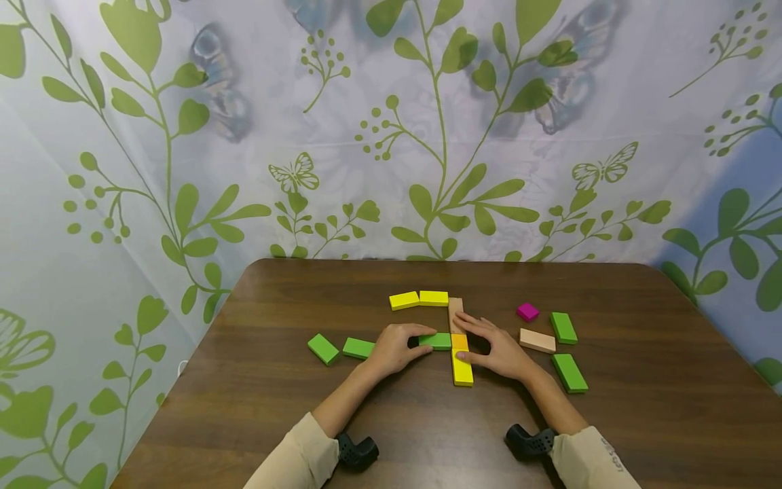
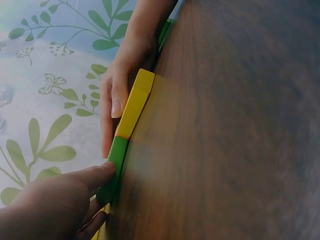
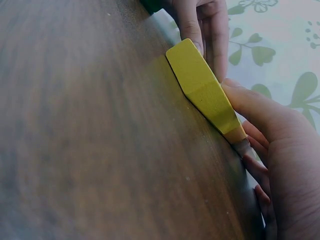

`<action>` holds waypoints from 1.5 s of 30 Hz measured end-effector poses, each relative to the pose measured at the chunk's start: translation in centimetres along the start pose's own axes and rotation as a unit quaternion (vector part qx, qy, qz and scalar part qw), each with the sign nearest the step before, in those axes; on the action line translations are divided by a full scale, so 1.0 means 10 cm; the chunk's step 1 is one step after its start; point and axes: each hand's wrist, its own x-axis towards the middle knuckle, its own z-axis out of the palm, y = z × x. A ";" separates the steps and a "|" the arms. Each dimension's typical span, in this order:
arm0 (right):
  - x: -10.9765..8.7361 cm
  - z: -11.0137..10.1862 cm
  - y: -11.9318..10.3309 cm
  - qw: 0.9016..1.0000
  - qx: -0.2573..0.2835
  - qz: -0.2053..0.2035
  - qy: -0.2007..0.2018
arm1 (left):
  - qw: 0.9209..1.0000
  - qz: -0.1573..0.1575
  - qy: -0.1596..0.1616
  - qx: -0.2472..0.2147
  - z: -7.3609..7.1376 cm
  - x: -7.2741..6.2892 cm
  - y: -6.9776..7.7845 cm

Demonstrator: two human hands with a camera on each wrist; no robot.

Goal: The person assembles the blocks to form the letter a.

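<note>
My left hand (image 1: 393, 348) pinches a green block (image 1: 436, 341) between thumb and forefinger, and its right end meets an orange block (image 1: 459, 341). Below the orange one lies a yellow block (image 1: 462, 372); above it, a beige block (image 1: 455, 312) continues the upright line. My right hand (image 1: 499, 352) spans this line from the right, its thumb touching the yellow block and its extended fingers touching the beige one. In the right wrist view the thumb rests along the side of the yellow block (image 3: 200, 75). The left wrist view shows the green block (image 2: 118, 152) against the yellow block (image 2: 131, 110).
Two yellow blocks (image 1: 434, 299) adjoin the beige block's top, running left. Two green blocks (image 1: 323, 349) lie left of my left hand. To the right are a magenta block (image 1: 528, 312), another beige block (image 1: 537, 340) and two more green blocks (image 1: 569, 373). A patterned cloth (image 1: 330, 136) hangs behind the table.
</note>
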 end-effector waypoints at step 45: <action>0.01 0.02 0.02 1.000 0.003 0.003 -0.002 | 1.000 0.019 0.008 0.006 0.00 -0.02 -0.01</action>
